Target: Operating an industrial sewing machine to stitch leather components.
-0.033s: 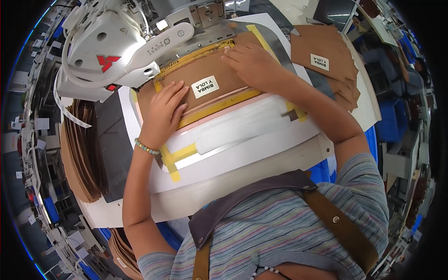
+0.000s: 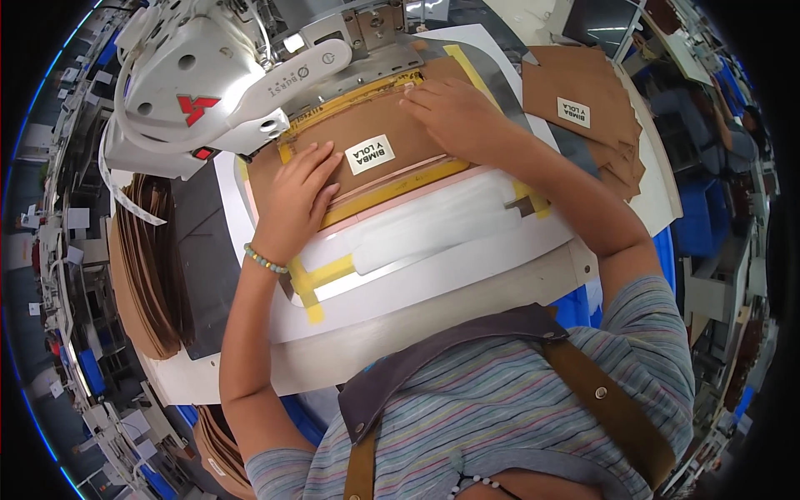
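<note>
A flat brown panel (image 2: 367, 117) with a white printed label (image 2: 369, 155) lies in a template edged with yellow tape strips (image 2: 396, 192). My left hand (image 2: 298, 200) rests on the panel's left end, fingers stretched out and slightly apart. Over the panel's right end lies my right hand (image 2: 458, 121), its fingers bent a little and their tips touching near the far edge. Neither hand grips anything that I can see. Part of the panel's right end is covered by the right hand. Just beyond the panel, at the left, stands a white sewing machine (image 2: 242, 108).
More brown panels (image 2: 554, 83), the top one labelled, lie fanned out at the right. A thick stack of brown pieces (image 2: 146, 283) stands at the table's left edge. White sheeting (image 2: 467, 271) extends in front of the template. A white strip (image 2: 125, 197) dangles from the machine.
The whole view has shifted very slightly. Both hands stay on the panel in the same places.
</note>
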The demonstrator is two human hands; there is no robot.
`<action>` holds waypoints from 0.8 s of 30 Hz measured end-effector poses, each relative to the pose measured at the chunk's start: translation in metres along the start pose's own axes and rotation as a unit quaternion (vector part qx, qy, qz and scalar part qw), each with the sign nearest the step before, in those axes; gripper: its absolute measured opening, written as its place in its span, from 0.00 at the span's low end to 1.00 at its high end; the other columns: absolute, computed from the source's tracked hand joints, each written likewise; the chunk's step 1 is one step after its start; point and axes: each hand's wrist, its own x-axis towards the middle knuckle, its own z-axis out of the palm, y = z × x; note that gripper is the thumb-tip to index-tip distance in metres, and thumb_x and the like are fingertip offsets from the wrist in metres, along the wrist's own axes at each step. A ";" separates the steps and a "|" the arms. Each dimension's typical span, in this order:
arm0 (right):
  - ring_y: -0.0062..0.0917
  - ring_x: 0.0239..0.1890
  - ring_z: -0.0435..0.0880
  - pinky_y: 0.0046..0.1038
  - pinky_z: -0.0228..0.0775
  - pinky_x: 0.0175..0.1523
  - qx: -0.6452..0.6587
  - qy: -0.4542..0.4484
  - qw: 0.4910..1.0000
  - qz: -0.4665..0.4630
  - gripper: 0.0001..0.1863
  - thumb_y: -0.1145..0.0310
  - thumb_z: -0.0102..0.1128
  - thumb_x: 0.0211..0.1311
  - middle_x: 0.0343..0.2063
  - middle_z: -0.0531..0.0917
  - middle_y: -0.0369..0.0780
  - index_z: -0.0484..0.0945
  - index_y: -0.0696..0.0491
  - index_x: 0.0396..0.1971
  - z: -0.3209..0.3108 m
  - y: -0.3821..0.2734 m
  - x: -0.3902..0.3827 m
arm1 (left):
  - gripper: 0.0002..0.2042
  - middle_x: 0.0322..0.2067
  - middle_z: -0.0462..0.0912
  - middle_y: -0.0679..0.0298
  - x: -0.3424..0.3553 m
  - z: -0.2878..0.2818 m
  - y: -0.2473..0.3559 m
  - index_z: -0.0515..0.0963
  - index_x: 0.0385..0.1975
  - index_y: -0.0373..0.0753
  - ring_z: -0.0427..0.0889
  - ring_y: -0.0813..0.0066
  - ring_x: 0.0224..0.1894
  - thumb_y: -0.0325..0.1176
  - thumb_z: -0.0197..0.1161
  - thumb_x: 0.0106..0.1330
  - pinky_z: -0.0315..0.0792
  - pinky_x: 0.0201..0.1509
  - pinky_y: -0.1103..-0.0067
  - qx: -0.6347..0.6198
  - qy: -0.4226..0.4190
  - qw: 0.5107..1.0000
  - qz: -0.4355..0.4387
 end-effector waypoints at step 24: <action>0.31 0.63 0.80 0.32 0.79 0.64 0.074 -0.079 0.993 -0.037 0.18 0.71 0.63 0.69 0.60 0.86 0.36 0.85 0.54 0.57 -0.013 0.025 0.012 | 0.21 0.69 0.78 0.55 0.033 0.021 0.024 0.80 0.66 0.40 0.75 0.51 0.71 0.33 0.67 0.74 0.70 0.74 0.60 0.027 0.002 1.000 -0.001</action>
